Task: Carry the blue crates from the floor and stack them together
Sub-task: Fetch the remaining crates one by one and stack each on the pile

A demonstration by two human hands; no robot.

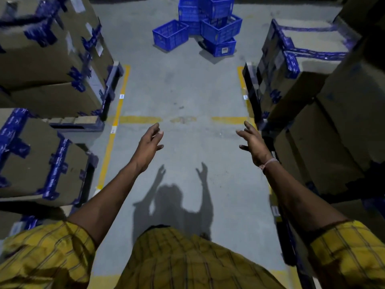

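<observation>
This is a warehouse aisle. Tall stacks of cardboard boxes [48, 49] sealed with blue printed tape stand at 9 and 10 o'clock, and more boxes [302, 65] at 2 and 3 o'clock, all resting on dark pallets [113, 80]. Painted yellow lines [123, 94] mark bays on the grey concrete floor [183, 86], with small labels stuck along them. At 12 o'clock, blue plastic crates [208, 24] sit heaped on the floor.

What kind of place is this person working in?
Most likely a warehouse or storeroom aisle: tall stacks of taped cardboard boxes line both sides, yellow lines mark the concrete floor, and blue crates sit piled ahead.
</observation>
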